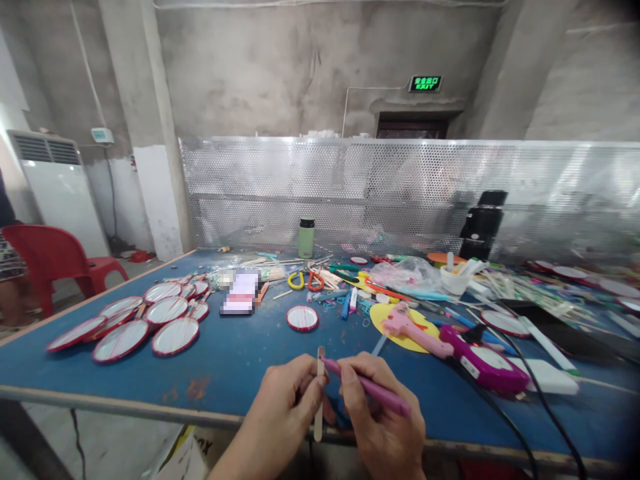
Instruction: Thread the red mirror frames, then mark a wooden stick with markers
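Near the table's front edge, my left hand (289, 400) pinches a flat wooden craft stick (319, 421) upright between thumb and fingers. My right hand (376, 407) is closed around a pink-purple pen (383, 395). The pen's tip touches or nearly touches the upper part of the stick, where a small dark mark shows. Just beyond my hands lies a small round white disc with a red rim (303, 318).
Several red-rimmed discs (175, 335) are piled at left beside a phone (241, 293). At right lie a pink glue gun (417, 333), a purple device (483, 360) with cables, and a white cup (454, 280). A green bottle (307, 239) stands behind scattered sticks and markers.
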`<state>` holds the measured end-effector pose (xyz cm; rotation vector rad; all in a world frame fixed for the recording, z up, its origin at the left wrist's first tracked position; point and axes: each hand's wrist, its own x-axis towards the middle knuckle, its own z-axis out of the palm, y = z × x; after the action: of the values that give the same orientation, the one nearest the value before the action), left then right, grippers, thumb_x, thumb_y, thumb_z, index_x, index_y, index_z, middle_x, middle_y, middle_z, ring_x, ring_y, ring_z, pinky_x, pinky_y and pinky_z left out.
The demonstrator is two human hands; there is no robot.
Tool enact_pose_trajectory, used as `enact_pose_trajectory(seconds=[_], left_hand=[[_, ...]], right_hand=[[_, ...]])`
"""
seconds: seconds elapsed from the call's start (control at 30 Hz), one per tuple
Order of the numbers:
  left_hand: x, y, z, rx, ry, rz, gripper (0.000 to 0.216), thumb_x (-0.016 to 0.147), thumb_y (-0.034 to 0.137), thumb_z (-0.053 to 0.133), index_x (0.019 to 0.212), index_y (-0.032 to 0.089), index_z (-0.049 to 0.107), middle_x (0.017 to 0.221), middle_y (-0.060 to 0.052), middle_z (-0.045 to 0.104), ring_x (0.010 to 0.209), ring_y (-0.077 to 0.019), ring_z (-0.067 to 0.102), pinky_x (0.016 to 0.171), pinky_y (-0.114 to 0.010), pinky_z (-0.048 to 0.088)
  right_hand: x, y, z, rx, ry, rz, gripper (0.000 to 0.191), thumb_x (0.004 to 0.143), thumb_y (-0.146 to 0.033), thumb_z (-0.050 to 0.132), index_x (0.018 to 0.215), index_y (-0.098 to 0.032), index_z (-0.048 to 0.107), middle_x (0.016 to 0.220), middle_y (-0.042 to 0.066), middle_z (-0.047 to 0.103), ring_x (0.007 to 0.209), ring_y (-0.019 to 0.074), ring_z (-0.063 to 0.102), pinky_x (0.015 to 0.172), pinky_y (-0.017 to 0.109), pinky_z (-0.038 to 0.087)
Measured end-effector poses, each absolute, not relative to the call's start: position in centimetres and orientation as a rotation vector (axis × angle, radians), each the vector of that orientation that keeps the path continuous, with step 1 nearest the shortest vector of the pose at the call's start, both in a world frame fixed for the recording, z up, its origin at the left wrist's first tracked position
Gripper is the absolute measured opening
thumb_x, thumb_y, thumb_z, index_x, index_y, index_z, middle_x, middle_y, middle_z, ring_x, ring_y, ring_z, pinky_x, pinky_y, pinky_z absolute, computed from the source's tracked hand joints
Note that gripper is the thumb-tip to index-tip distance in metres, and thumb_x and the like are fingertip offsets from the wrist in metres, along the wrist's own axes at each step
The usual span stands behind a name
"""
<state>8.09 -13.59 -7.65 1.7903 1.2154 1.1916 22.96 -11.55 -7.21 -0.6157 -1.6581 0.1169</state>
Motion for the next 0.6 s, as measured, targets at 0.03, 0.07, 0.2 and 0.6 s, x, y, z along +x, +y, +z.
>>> enact_pose_trajectory(seconds=[0.03,0.07,0.2,0.6], left_hand=[[8.08,-13.58,-7.67,1.789,1.214,1.192,0.033,0.098,0.039,0.045,0.074,0.02,0.056,0.066,-0.002,0.069,0.058,-0.0141,0.057,0.059,-0.022,0.043],[8.07,-13.57,-7.67,1.788,1.214,1.193,0.032,0.098,0.039,0.045,0.075,0.02,0.057,0.066,-0.002,0.069,0.057,-0.014,0.057,0.059,-0.022,0.043],[8.01,-13.54,-7.57,1.807,1.233,1.183,0.033,0.098,0.039,0.045,0.077,0.019,0.061,0.067,-0.003,0.071,0.056,-0.014,0.055,0.056,-0.022,0.041],[8.09,-13.64,-7.39,1.809,1.223,1.192,0.037,0.098,0.042,0.045,0.074,0.019,0.06,0.067,-0.004,0.069,0.058,-0.0149,0.057,0.057,-0.023,0.042]], right_hand=[[22.98,-11.52,-7.29,-0.624,-1.661,0.121,0.018,0.094,-0.017,0.057,0.081,-0.023,0.069,0.061,-0.004,0.065,0.052,0.0107,0.062,0.057,0.017,0.053],[23.0,-11.49,-7.37,-0.633,-1.66,0.126,0.018,0.094,-0.018,0.057,0.081,-0.023,0.069,0.061,-0.004,0.064,0.052,0.0111,0.062,0.056,0.017,0.052],[23.03,-11.43,-7.57,-0.654,-1.618,0.122,0.019,0.094,-0.018,0.057,0.081,-0.023,0.07,0.062,-0.003,0.064,0.052,0.0121,0.061,0.052,0.019,0.051],[22.92,-11.34,-7.76,-0.647,-1.595,0.122,0.017,0.094,-0.018,0.058,0.084,-0.024,0.07,0.063,-0.005,0.063,0.051,0.01,0.06,0.058,0.017,0.053]])
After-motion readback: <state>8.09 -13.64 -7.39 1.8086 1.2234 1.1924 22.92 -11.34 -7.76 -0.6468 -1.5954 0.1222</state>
